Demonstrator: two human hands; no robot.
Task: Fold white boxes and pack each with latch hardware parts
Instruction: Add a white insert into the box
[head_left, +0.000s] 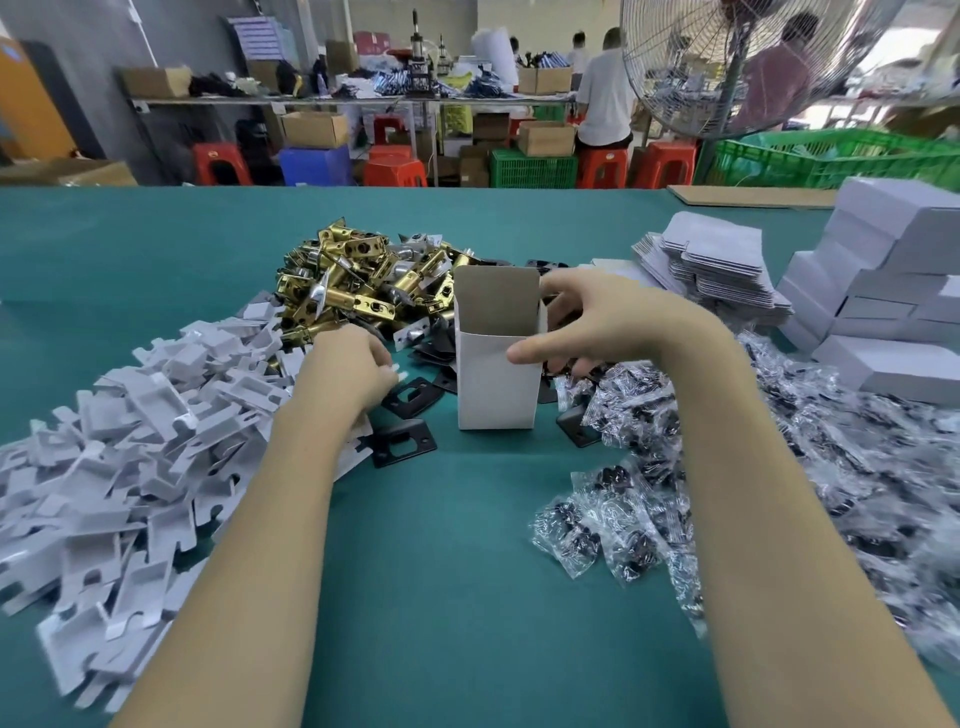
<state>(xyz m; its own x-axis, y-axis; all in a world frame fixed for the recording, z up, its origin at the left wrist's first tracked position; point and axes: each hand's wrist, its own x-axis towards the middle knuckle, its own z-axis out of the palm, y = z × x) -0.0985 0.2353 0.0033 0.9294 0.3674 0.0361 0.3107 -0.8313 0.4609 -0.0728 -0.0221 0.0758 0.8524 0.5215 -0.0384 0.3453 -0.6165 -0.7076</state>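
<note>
A white box (493, 384) stands upright on the green table (441, 571), its top open and the back flap raised. My right hand (613, 322) grips its right side, thumb on the front edge and fingers curved round the back. My left hand (353, 369) is curled, knuckles up, at the edge of a heap of white card inserts (130, 441), just beside black strike plates (402, 441). Whatever its fingers hold is hidden. Gold latch bolts (353, 280) are piled behind the box.
Clear bags of black screws (649, 519) spread over the right of the table. Flat unfolded boxes (717, 265) and stacked folded white boxes (883, 291) stand at the far right. A fan (727, 62), green crates (831, 156) and seated people lie beyond the table.
</note>
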